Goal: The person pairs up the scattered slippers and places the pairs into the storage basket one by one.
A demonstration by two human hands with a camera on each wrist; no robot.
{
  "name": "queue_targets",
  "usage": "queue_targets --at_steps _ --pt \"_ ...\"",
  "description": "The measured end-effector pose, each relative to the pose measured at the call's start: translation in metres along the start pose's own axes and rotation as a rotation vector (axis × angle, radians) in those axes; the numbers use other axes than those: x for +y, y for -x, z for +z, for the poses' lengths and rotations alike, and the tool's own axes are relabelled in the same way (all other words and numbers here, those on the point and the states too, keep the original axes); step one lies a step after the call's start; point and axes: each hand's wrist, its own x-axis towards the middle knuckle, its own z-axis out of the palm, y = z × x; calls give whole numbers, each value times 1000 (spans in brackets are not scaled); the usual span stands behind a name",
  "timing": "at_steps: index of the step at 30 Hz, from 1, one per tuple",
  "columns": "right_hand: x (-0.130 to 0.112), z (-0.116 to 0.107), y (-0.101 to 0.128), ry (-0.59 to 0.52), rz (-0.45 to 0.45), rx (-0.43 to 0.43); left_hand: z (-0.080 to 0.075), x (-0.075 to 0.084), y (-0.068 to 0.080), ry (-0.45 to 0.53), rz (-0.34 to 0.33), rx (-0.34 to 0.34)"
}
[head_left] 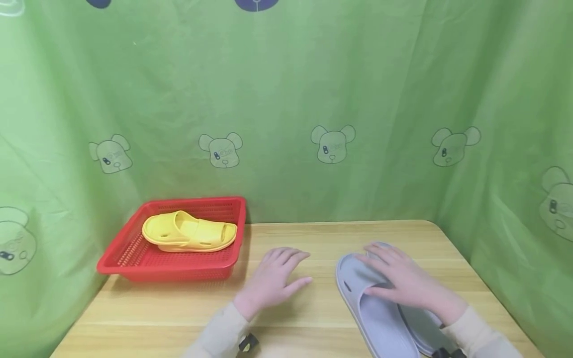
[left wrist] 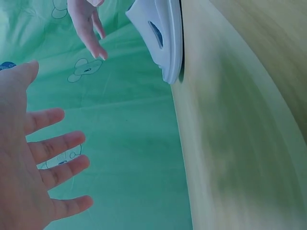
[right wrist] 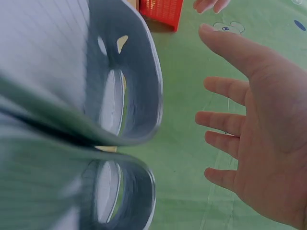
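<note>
A pair of grey slippers (head_left: 358,278) lies side by side on the right of the table, toes pointing away from me. Above them is my right hand (head_left: 398,278), fingers extended and overlapping the slippers in the head view. The right wrist view shows this hand (right wrist: 268,124) spread and apart from the slipper openings (right wrist: 139,81), holding nothing. My left hand (head_left: 273,278) hovers over the middle of the table, left of the slippers, with fingers extended and nothing in it. Spread fingers (left wrist: 57,146) show in the left wrist view, with a slipper (left wrist: 160,36) farther off.
A red plastic basket (head_left: 174,273) stands at the back left of the wooden table (head_left: 304,328), with yellow slippers (head_left: 192,231) lying in it. Green curtain (head_left: 277,89) printed with bear heads hangs behind the table and along both sides.
</note>
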Motion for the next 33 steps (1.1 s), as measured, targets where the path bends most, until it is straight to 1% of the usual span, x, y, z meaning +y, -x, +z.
queue_targets --at_steps 7,15,17,22,29,33 --pt "12 -7 4 -28 54 -19 4 5 -8 0 7 -5" --pt "26 -12 9 -62 152 -84 7 14 -18 12 -23 -30" --pt "29 -12 11 -68 165 -91 7 16 -20 22 -30 -38" --pt "42 -9 17 -68 188 -88 9 23 -25 52 -51 -70" --pt "58 -4 24 -107 256 -133 11 32 -35 69 -87 -122" --pt "65 -2 27 -152 300 -159 16 36 -40 78 -97 -142"
